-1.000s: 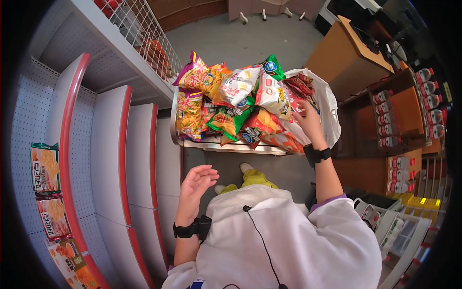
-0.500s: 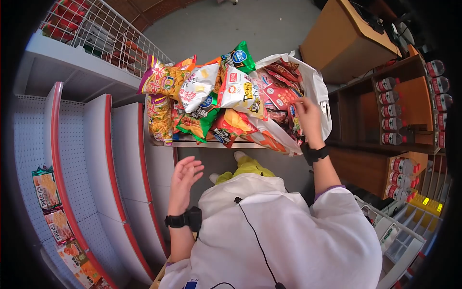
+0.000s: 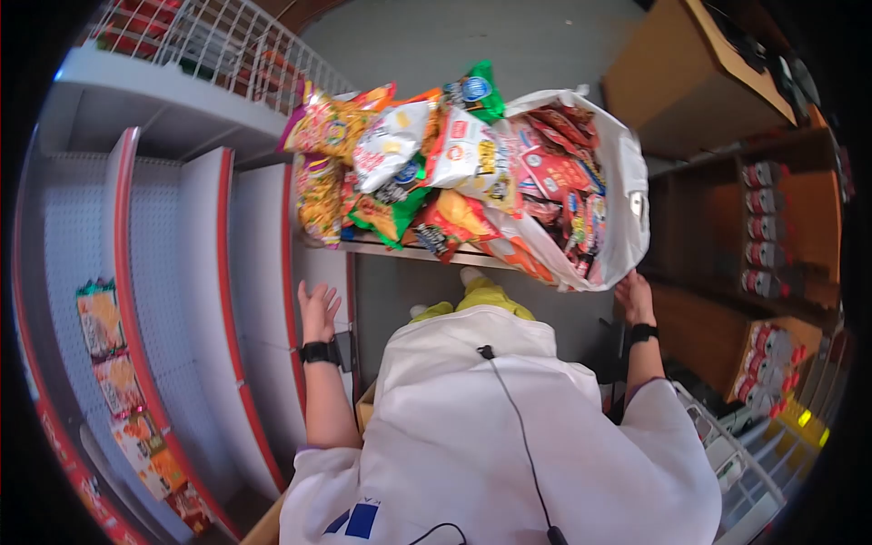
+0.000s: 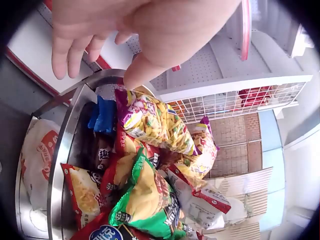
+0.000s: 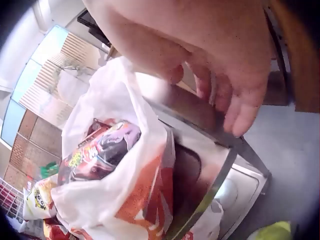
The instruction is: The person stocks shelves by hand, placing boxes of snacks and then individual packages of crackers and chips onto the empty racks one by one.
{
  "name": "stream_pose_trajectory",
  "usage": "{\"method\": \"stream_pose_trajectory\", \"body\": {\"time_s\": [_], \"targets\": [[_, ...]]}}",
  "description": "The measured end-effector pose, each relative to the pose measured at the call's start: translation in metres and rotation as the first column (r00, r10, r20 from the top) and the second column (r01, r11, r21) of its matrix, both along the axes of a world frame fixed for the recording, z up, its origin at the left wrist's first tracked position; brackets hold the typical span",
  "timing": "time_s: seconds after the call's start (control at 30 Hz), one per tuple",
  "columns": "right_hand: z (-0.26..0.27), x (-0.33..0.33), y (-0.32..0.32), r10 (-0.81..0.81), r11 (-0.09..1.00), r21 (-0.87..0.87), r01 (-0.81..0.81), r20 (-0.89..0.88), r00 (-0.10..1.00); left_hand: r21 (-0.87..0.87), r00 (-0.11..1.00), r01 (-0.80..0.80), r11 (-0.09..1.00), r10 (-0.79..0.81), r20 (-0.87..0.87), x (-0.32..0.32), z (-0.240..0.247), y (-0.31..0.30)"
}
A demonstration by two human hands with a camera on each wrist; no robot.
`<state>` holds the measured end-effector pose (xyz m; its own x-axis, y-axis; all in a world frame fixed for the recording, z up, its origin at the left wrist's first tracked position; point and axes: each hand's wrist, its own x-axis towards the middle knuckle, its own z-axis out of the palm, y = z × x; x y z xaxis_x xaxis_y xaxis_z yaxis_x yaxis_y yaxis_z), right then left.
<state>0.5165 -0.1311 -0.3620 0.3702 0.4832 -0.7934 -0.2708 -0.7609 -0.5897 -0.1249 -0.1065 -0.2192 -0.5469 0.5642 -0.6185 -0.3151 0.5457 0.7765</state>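
Note:
My left hand (image 3: 318, 311) is raised at the cart's near left corner, fingers spread and holding nothing. In the left wrist view, that hand (image 4: 145, 30) hangs above the metal cart rim (image 4: 59, 185), close to a purple-ended snack bag (image 4: 155, 120). My right hand (image 3: 634, 298) is low at the cart's right side, just beside the white plastic bag (image 3: 627, 218). Its fingers bend loosely over the cart's edge in the right wrist view, with nothing in them. Red snack packets (image 3: 554, 173) fill the plastic bag. Left of it are piled a white chip bag (image 3: 463, 154) and a green chip bag (image 3: 391, 213).
Shelves with red edges (image 3: 227, 272) stand on the left, a few snack packs (image 3: 100, 318) on one. A wire basket (image 3: 227, 54) sits above them. Bottles (image 3: 763, 227) line a wooden rack on the right. A wooden cabinet (image 3: 681, 82) stands at back right.
My right hand has left the packets in the plastic bag and come down to the cart's near right side. The left hand has moved outward to the left and forward, fingers spreading.

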Motion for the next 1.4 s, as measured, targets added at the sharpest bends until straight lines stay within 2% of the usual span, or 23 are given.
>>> {"method": "stream_pose_trajectory", "body": {"time_s": [0.03,0.1,0.17,0.3,0.37,0.5,0.57,0.6,0.63,0.77,0.83,1.03,1.13,1.4], "targets": [[0.015,-0.018,-0.004,-0.039,0.999,0.008,0.040,-0.056,0.998,-0.007,1.000,-0.016,1.000,0.016,-0.004,0.000,-0.002,0.002],[0.008,-0.023,-0.012,-0.204,0.971,0.079,0.224,-0.202,0.958,-0.025,0.999,-0.042,0.999,0.042,-0.008,0.003,-0.002,0.005],[0.018,-0.022,-0.009,-0.313,0.943,0.048,0.330,-0.208,0.927,-0.016,0.999,-0.036,0.999,0.036,0.005,0.005,-0.007,0.011],[0.031,-0.029,0.000,-0.302,0.948,0.048,0.314,-0.170,0.938,-0.012,1.000,0.016,1.000,-0.016,0.002,-0.011,-0.011,0.029],[0.015,-0.025,-0.008,-0.256,0.960,0.053,0.275,-0.235,0.938,-0.004,0.999,0.038,0.999,-0.038,-0.019,-0.027,-0.010,0.039],[0.037,-0.040,-0.006,-0.306,0.930,0.119,0.347,-0.272,0.912,-0.015,0.996,0.088,0.996,-0.088,0.018,-0.053,-0.031,0.052],[0.042,-0.050,-0.004,-0.159,0.951,0.234,0.201,-0.185,0.970,-0.059,0.991,0.136,0.989,-0.135,0.023,-0.066,-0.046,0.060],[0.038,-0.042,-0.013,-0.178,0.941,0.268,0.208,-0.132,0.975,-0.061,0.984,0.176,0.983,-0.173,0.052,-0.067,-0.066,0.078],[0.040,-0.048,-0.011,-0.203,0.950,0.228,0.215,-0.077,0.976,-0.075,0.983,0.184,0.980,-0.182,0.034,-0.069,-0.070,0.085],[0.033,-0.055,-0.001,-0.218,0.960,0.170,0.223,-0.048,0.975,-0.115,0.973,0.212,0.971,-0.198,0.122,-0.092,-0.094,0.098],[0.036,-0.065,0.007,-0.228,0.960,0.159,0.229,-0.024,0.973,-0.119,0.965,0.227,0.967,-0.206,0.164,-0.097,-0.093,0.099],[0.023,-0.069,0.004,-0.280,0.947,0.174,0.271,0.028,0.960,-0.125,0.954,0.283,0.951,-0.266,0.141,-0.092,-0.087,0.108],[0.020,-0.064,0.001,-0.186,0.969,0.177,0.170,0.076,0.980,-0.158,0.950,0.299,0.941,-0.277,0.145,-0.090,-0.086,0.110],[0.031,-0.075,0.025,-0.164,0.972,0.188,0.140,0.124,0.979,-0.229,0.954,0.300,0.926,-0.295,0.057,-0.087,-0.083,0.111]]}}
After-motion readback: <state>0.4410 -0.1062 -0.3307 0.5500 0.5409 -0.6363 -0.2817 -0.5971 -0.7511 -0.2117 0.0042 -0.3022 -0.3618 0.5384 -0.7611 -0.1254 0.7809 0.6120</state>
